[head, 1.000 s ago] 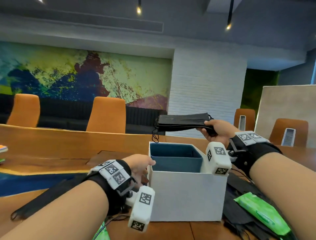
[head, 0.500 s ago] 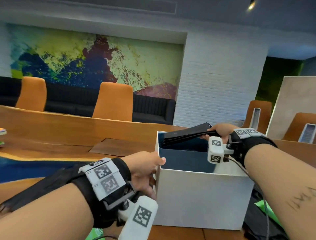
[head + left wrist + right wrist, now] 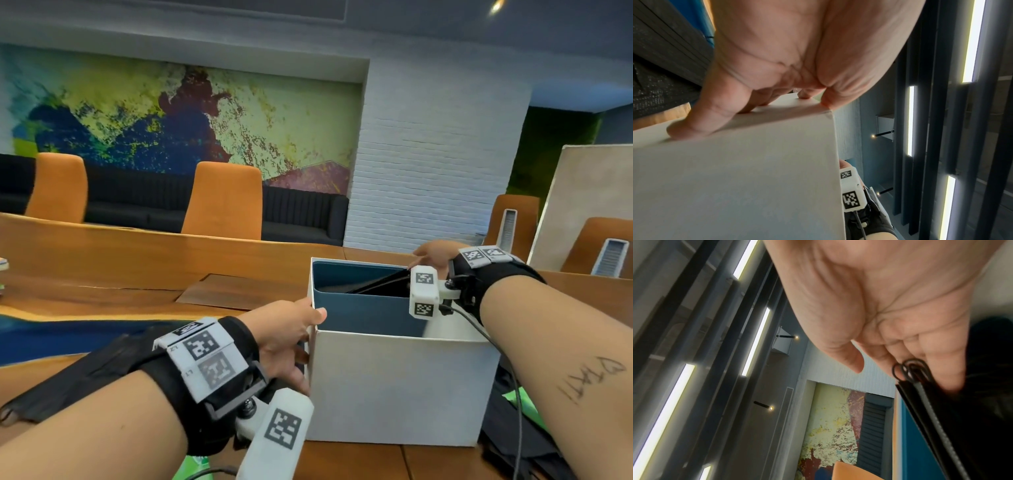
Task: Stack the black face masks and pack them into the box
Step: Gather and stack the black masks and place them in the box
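At box's right rim: right hand (image 3: 432,254) pinching one short end of mask stack (image 3: 380,287), fingers curled round it, ear loops bunched at fingertips (image 3: 953,368) in wrist view. Stack tilted, far end dipping low inside blue lining, held end up at rim. Partly in, not yet lying flat.

At box's left wall: left hand (image 3: 287,335) bracing box (image 3: 397,387), fingers spread flat along the white wall, thumb at top edge near corner. Steadying, not clutching.

Handling, by judgement: masks light, soft, floppy; layers likely to slide over each other and fan out if pinch slackens. Loops prone to snagging on rim. Best hold at short end with loops trapped under fingers, as now; a grip across the middle would hold layers squarer. Box light cardboard, liable to skid on table (image 3: 144,260) without bracing hand.

Beyond box: loose black masks (image 3: 68,380) under left forearm; more dark masks and green packet (image 3: 513,401) at right, mostly hidden.
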Tool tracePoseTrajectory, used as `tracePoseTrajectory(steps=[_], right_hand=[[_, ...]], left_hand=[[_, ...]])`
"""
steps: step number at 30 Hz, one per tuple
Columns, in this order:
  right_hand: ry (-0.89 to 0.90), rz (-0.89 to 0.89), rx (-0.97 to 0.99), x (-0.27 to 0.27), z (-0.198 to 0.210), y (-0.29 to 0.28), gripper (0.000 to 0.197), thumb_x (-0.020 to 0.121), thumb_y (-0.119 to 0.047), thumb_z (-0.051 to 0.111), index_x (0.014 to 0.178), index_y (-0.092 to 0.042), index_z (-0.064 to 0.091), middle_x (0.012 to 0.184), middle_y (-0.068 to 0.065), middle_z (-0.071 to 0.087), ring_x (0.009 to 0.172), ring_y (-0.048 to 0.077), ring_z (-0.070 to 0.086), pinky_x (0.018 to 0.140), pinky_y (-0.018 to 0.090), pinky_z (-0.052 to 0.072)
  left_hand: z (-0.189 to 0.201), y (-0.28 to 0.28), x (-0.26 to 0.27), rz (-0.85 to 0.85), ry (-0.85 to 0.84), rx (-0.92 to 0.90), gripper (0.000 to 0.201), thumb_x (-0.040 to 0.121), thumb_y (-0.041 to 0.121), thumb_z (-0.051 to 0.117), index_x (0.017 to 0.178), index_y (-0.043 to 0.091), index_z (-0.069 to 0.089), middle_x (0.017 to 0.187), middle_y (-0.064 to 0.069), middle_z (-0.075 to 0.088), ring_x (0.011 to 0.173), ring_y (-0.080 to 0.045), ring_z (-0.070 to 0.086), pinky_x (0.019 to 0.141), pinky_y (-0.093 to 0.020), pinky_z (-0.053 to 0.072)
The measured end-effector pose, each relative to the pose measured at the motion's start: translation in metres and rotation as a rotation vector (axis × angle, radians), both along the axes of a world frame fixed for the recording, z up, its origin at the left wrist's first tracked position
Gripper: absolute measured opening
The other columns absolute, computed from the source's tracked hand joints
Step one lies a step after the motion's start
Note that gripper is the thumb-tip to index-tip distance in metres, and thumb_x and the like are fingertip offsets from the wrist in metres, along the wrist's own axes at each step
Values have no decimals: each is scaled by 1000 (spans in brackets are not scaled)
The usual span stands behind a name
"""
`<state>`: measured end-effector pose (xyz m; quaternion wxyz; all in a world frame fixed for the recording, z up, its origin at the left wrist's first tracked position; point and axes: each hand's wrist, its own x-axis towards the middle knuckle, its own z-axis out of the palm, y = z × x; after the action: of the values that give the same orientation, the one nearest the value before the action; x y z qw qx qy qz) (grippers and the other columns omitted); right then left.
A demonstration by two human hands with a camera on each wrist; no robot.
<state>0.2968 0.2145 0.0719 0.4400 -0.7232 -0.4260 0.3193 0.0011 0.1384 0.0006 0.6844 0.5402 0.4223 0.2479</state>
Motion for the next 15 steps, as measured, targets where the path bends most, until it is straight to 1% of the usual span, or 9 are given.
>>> tracePoseTrajectory(steps=[2,4,5,6,7,9,11,13,15], right_hand=[[-3,-14,-19,1,9,-3,28,97,-24,46,116,-5,52,88,13,61,71,25,57,68,33,51],[3,-38,-42,-1,17,-10,37,97,-30,47,118,0,55,92,17,66,79,30,62,86,42,52],[16,-42,-52,-2,21,-15,39,97,-32,47,118,0,55,94,18,66,82,32,63,92,46,50],[45,-33,-52,-2,26,-19,39,97,-32,47,119,-1,54,96,18,66,81,32,63,93,48,50],[64,-22,-44,-3,30,-26,40,98,-31,46,121,0,54,98,19,65,79,32,62,89,47,49],[110,3,-33,-3,42,-39,44,99,-30,45,126,4,51,109,21,64,77,30,60,76,42,53],[160,56,-20,-5,53,-60,41,100,-31,42,119,4,53,121,22,59,81,30,60,60,37,58],[205,93,1,-8,65,-85,37,101,-31,42,106,3,55,117,22,58,85,30,61,52,37,57],[216,122,37,-12,75,-116,36,100,-31,42,103,2,56,111,20,60,89,29,61,56,36,58]], left_hand=[[1,-1,0,4,0,3,41,102,28,39,141,27,30,127,-16,50,111,-33,54,72,-62,51],[2,-2,1,8,11,13,42,102,28,39,143,28,28,127,-16,49,109,-33,54,68,-60,53],[2,-2,0,9,15,20,43,102,28,39,144,28,27,128,-16,49,108,-33,55,65,-58,54],[2,-3,0,10,16,22,44,102,28,39,144,27,27,128,-17,49,107,-33,55,63,-56,54],[3,-3,-1,11,11,19,44,102,28,38,144,27,27,128,-17,49,106,-33,55,64,-56,54],[4,-4,-2,8,-2,11,41,102,27,38,143,25,30,129,-19,50,109,-34,55,76,-62,51],[5,-6,-2,7,-8,13,42,102,28,39,143,25,30,129,-20,51,112,-36,55,86,-65,46],[6,-11,-2,33,-16,16,42,101,30,41,141,23,33,128,-21,52,112,-36,55,84,-63,48],[7,-21,-4,59,-14,25,39,100,30,44,136,16,39,126,-23,54,109,-36,57,78,-59,52]])
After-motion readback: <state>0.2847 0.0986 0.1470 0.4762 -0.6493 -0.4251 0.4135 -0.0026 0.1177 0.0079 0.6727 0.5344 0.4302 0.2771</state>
